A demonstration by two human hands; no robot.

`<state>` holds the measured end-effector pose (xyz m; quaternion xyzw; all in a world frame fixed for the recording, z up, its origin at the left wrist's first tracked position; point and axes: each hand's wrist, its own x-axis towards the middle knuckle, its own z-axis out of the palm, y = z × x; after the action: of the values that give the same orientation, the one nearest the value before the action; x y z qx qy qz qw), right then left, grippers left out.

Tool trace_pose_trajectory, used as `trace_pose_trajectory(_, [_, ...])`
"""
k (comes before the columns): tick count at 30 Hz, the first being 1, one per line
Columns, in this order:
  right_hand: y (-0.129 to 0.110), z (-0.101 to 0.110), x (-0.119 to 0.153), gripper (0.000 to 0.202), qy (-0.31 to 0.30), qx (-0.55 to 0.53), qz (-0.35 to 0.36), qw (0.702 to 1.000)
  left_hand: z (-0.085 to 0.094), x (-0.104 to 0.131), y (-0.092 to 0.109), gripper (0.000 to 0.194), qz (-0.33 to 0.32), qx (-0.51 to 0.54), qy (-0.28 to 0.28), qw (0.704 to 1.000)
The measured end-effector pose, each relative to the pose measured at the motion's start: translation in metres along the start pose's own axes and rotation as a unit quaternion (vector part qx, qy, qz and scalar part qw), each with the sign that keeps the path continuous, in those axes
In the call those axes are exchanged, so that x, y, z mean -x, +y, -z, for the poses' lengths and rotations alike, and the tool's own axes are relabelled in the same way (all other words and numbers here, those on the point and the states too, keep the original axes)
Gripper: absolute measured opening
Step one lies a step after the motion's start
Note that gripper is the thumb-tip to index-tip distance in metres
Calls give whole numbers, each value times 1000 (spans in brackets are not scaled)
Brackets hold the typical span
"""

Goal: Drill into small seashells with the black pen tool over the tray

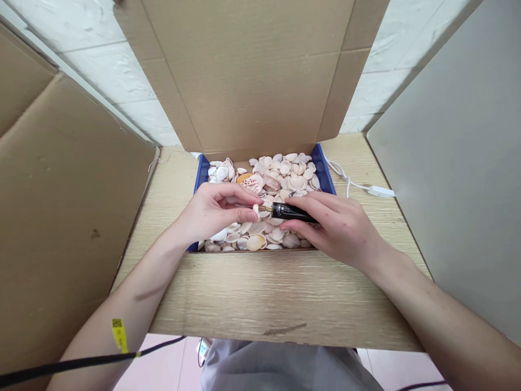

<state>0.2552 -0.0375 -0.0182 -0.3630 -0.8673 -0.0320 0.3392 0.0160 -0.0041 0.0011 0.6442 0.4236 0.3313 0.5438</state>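
Note:
Over a blue cardboard box [328, 176] full of pale seashells [256, 241], both hands meet near the middle. My left hand [222, 209] pinches a small whitish shell [256, 209] between thumb and fingers. A black cylindrical hand drill [291, 212] lies in the grip of my right hand [334, 222], its brass-coloured tip pointing left. The tip reaches the held shell; whether it has gone into it is too small to tell. An orange shell [243, 177] and a red-speckled one [253, 183] lie just beyond my left fingers.
The box's brown lid [252, 70] stands raised at the back. A white cable with an inline switch [380, 191] lies right of the box on the wooden table [260, 298]. Cardboard [69, 190] borders the left, a grey panel [456, 163] the right. A black cable crosses the lower left.

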Motion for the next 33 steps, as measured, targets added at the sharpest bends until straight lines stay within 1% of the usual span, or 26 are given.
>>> trace_pose_trajectory(5, [-1, 1, 0, 26, -3, 5, -2, 1000, 0, 0, -1, 15, -34, -2, 11, 999])
trace_pose_trajectory(9, [-1, 1, -1, 25, 2, 13, -1, 1000, 1, -1, -1, 17, -64, -2, 9, 998])
trace_pose_trajectory(12, [-2, 2, -2, 24, 9, 22, -2, 1000, 1, -1, -1, 18, -74, -9, 11, 997])
trace_pose_trajectory(17, [-2, 2, -3, 23, 24, 25, 0, 999, 1, 0, 0, 17, -55, -6, 17, 998])
trace_pose_trajectory(26, [-2, 2, -4, 24, 24, 24, 0, 999, 1, 2, 1, 20, -25, -13, 9, 1000])
trace_pose_trajectory(29, [-2, 1, -3, 23, 20, 20, -2, 1000, 1, 2, 0, 19, -32, -16, 8, 999])
trace_pose_trajectory(33, [-1, 1, -1, 26, -9, -26, 1, 1000, 2, 2, -1, 17, -53, -14, -3, 998])
